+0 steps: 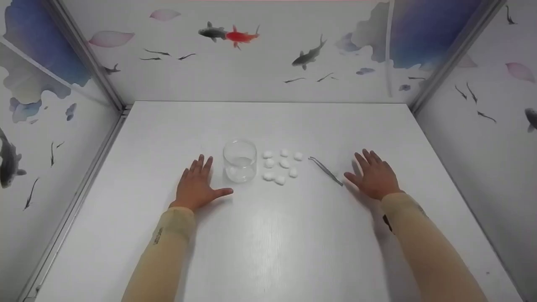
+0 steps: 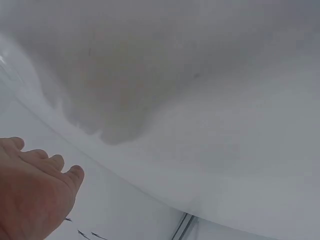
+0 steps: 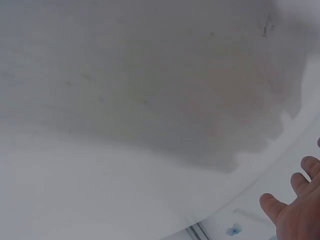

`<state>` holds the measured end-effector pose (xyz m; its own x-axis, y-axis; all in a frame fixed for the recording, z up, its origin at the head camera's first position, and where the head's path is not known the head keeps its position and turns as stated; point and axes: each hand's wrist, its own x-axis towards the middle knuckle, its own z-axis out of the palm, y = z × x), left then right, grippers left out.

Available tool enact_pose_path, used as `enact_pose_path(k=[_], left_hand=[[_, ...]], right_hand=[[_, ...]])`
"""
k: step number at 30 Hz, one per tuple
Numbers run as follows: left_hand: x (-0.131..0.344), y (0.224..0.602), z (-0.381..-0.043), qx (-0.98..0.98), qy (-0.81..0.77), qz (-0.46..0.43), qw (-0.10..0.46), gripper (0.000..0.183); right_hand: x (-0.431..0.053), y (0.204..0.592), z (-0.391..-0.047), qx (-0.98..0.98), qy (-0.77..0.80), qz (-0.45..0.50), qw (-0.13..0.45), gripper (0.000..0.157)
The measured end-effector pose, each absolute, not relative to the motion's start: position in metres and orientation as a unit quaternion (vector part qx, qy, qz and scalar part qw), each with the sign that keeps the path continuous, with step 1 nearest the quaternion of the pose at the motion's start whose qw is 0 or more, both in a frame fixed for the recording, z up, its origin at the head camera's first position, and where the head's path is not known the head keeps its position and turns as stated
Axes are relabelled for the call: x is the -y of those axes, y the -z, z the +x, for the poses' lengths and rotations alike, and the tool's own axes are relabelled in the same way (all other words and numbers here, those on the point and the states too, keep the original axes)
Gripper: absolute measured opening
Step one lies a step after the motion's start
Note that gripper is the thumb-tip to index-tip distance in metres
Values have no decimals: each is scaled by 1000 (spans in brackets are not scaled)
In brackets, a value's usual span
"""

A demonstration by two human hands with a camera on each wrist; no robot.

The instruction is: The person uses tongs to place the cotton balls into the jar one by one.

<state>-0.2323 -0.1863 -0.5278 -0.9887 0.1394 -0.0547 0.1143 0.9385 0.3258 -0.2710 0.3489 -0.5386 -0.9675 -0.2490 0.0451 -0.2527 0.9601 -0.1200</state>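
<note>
In the head view my left hand (image 1: 196, 184) is spread palm down just left of a clear glass jar (image 1: 240, 163), thumb pointing right below it. My right hand (image 1: 375, 176) is spread on the other side, its thumb near the lower end of metal tweezers (image 1: 326, 171) with a bent tip. Several white cotton balls (image 1: 280, 180) lie loose between jar and tweezers. Neither hand holds anything. The left wrist view shows the left fingers (image 2: 75, 175) extended; in the right wrist view the right fingers (image 3: 272, 205) are likewise straight, partly cut off by the frame.
The white table (image 1: 268, 243) is bounded by a back panel (image 1: 268, 79) printed with fish and by side panels at left and right (image 1: 470, 126). Beige sleeves (image 1: 168, 251) cover both forearms, and a dark band shows at the right wrist.
</note>
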Motion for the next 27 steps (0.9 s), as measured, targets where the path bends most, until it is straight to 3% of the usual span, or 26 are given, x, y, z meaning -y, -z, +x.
enact_pose_path(k=[13, 27], left_hand=[[158, 531, -247, -945, -320, 20, 68, 127], [137, 534, -260, -900, -432, -12, 64, 124]], right_hand=[[-326, 526, -274, 987, -60, 151, 12, 85], [-280, 515, -285, 972, -19, 230, 33, 46]])
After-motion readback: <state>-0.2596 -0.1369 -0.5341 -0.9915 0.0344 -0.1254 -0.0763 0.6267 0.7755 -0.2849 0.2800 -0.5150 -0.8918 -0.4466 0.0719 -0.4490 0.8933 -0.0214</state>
